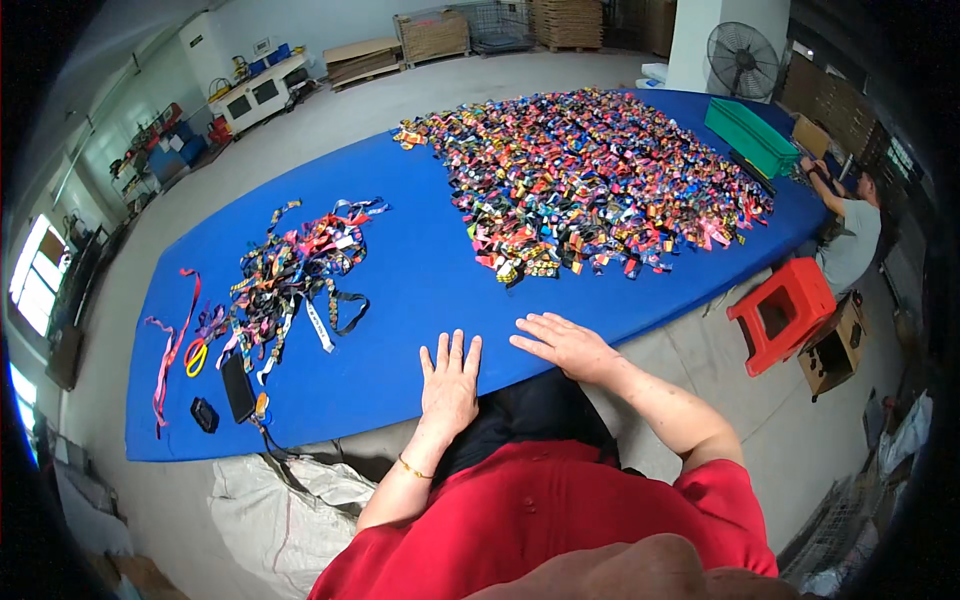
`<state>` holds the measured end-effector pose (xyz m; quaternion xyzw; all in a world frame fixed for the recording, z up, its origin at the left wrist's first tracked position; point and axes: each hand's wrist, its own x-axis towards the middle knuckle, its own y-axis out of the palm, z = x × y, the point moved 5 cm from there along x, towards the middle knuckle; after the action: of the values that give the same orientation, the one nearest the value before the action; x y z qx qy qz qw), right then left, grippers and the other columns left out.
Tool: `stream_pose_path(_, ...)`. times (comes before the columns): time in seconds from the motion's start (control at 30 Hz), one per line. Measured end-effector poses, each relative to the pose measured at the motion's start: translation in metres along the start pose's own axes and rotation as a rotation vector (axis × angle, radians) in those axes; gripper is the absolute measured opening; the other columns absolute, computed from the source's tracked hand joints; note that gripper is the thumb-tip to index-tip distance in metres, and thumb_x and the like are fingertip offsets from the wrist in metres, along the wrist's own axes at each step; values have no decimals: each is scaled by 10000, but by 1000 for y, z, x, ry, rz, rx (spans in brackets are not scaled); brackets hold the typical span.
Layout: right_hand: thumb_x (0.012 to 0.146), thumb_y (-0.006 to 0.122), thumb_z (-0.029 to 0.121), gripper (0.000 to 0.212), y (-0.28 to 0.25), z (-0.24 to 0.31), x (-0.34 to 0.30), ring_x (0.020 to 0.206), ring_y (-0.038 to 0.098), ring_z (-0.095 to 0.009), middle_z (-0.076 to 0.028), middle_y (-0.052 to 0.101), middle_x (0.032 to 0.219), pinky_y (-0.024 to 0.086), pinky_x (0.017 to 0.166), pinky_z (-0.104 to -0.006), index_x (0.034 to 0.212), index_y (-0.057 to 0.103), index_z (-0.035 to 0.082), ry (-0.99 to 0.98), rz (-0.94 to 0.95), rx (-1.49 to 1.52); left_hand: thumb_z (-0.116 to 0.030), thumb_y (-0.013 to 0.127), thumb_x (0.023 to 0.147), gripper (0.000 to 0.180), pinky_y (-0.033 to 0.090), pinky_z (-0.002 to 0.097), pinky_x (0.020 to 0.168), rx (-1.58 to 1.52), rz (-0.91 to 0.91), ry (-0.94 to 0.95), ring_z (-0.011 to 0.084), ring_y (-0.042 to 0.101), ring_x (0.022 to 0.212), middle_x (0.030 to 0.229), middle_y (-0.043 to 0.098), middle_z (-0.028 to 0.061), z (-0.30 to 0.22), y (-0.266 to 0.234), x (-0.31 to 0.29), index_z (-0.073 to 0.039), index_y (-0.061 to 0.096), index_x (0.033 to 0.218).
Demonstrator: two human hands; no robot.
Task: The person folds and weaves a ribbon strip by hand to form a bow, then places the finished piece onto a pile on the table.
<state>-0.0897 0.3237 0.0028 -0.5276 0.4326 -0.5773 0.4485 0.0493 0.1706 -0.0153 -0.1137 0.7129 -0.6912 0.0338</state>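
Both my hands rest palm down at the near edge of a large blue table (400,260). My left hand (450,385) lies flat with its fingers stretched out and holds nothing. Angled inward beside it, my right hand (568,345) is also empty, its fingers extended. Ahead and to the right spreads a dense bed of small multicoloured fabric strap pieces (610,180). To the left lies a tangled heap of patterned straps (285,275), with a black strap loop (349,313) at its side. Neither hand touches the straps.
Pink-red ribbons (178,345), yellow-handled scissors (197,358), a black phone-like slab (238,388) and a small black case (204,414) lie at the left. A green crate (750,137) stands far right, near another person (852,235). A red stool (782,315) and white sack (285,520) are on the floor.
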Motion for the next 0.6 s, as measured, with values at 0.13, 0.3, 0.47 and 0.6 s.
stream_pose_path(0.13,818,508,-25,668,2,0,-1,1382,407,-298,-134,426,1486,308,1162,-434,1454,422,161,16,-13,-7,-94,612,808,791,156,599,1166,79,11,-15,402,233,1453,1551,276,222,-7,5,1,-63,269,1520)
stream_pose_path(0.3,779,534,-49,689,-3,0,0,1353,442,-294,-122,457,1453,339,1143,-435,1431,444,154,33,-71,55,-93,591,826,763,152,599,1166,75,8,-10,414,240,1448,1542,282,246,-7,8,1,-41,268,1516)
stream_pose_path(0.47,712,573,-39,741,-1,1,5,1354,426,-330,-156,456,1439,337,1137,-453,1424,444,120,50,-72,126,-80,534,861,698,145,604,1165,52,-6,-1,428,246,1442,1532,295,259,-6,10,1,-28,280,1508)
stream_pose_path(0.6,675,590,-1,752,0,6,17,1359,404,-370,-216,439,1435,310,1146,-472,1411,437,31,-8,-64,181,-80,523,864,681,143,608,1164,45,7,0,436,244,1440,1533,291,260,-7,9,2,-26,294,1504)
